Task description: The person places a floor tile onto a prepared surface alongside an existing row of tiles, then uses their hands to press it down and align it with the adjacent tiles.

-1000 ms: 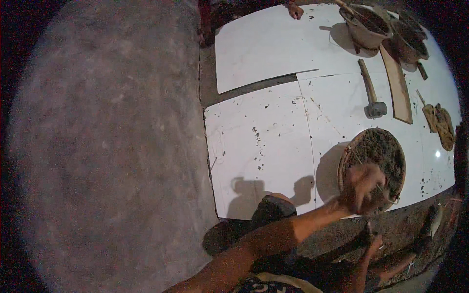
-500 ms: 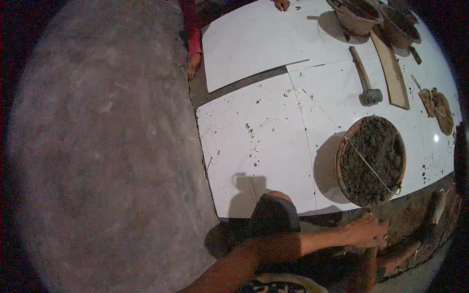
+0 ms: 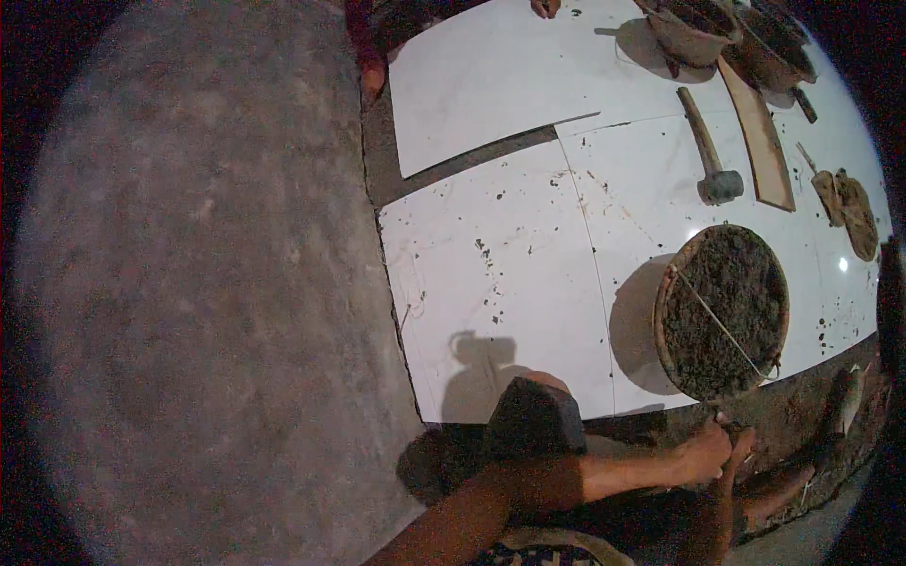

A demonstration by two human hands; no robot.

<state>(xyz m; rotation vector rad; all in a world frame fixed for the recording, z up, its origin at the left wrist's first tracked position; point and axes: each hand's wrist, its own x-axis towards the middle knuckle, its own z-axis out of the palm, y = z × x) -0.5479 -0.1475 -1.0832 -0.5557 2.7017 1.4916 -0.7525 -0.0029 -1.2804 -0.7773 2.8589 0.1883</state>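
My left hand (image 3: 703, 453) and my right hand (image 3: 742, 447) meet at the lower right, below the bucket. Curled fingers show on the left hand, which touches or nearly touches the right. Both look closed; whatever is between the fingers is too small and dim to name. Just above them a round bucket (image 3: 664, 325) stands at the edge of the white tiles, full of dark, crumbly mortar (image 3: 731, 302). Its thin wire handle (image 3: 719, 321) lies across the top.
White floor tiles (image 3: 491, 245) carry dark crumbs. Beyond the bucket lie a mallet (image 3: 720, 187), a wooden board (image 3: 760, 141) and brown, glove-like pieces (image 3: 857, 222). Two dirty buckets (image 3: 694, 42) stand farther off. A co-worker's hand (image 3: 374, 79) is by the grey concrete (image 3: 208, 283).
My left hand has shifted slightly and its fingers show more distinctly beside the right hand. The co-worker's hand at the far left has drawn back, away from me. The bucket stays put.
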